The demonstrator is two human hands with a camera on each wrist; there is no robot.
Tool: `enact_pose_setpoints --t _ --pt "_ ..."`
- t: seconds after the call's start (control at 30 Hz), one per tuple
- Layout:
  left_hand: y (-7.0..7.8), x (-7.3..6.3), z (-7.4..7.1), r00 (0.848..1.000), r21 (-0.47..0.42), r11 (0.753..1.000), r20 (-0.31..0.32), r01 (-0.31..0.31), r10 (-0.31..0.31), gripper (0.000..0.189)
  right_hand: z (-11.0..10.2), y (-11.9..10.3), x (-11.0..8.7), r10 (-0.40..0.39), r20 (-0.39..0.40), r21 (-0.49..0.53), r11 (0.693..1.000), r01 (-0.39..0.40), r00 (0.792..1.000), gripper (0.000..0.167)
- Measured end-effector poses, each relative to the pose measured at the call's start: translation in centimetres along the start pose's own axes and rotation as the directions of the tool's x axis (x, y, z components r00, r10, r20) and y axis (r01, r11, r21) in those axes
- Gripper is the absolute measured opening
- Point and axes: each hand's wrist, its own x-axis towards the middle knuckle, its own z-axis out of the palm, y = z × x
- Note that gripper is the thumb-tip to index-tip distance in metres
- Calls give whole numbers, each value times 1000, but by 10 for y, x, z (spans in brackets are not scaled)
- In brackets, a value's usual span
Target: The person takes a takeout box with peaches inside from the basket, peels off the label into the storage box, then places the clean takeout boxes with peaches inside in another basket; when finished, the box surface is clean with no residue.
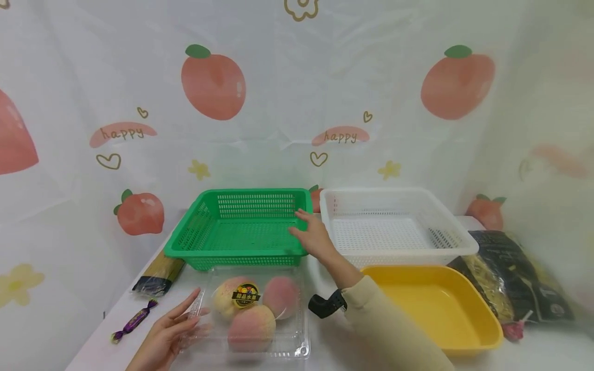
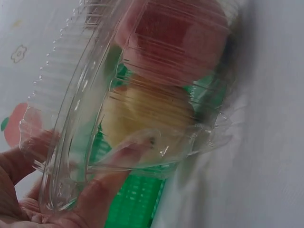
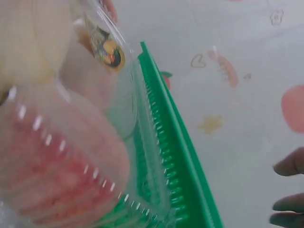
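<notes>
A clear plastic fruit box [image 1: 297,351] holds three peaches [image 1: 252,330], with a round black-and-gold label [image 1: 246,295] on its lid. It stands in front of the green basket [image 1: 236,253]. My left hand [image 1: 168,332] grips the box's left edge; in the left wrist view the thumb [image 2: 102,192] lies along one side and the fingers are on the other. My right hand [image 1: 315,236] hovers over the green basket's right side, holding nothing. Its fingertips [image 3: 289,164] show at the right edge of the right wrist view, apart from the box.
A white basket [image 1: 394,253] stands right of the green one, with a yellow tray [image 1: 431,314] before it. Dark packets [image 1: 515,278] and a pink lollipop [image 1: 514,330] lie at the far right. At left are a purple-wrapped candy [image 1: 134,320] and a flat packet [image 1: 159,274].
</notes>
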Motion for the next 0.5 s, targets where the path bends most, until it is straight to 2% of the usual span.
enact_pose_setpoints --t 0.1,0.2,0.33,0.5 --pt "-4 5 8 1000 -1 1000 -5 -2 2 53 -7 -7 -7 -51 88 -73 996 57 995 51" --pt "-5 10 16 998 19 1000 -57 13 -12 50 -15 -13 -14 -87 173 -126 986 110 981 49" --pt "-5 15 27 990 89 995 -132 54 -42 47 -23 -16 -18 -112 257 -186 969 163 960 46" --pt "-8 23 38 990 158 985 -136 70 -49 48 -30 -16 -21 -120 335 -217 955 201 934 43"
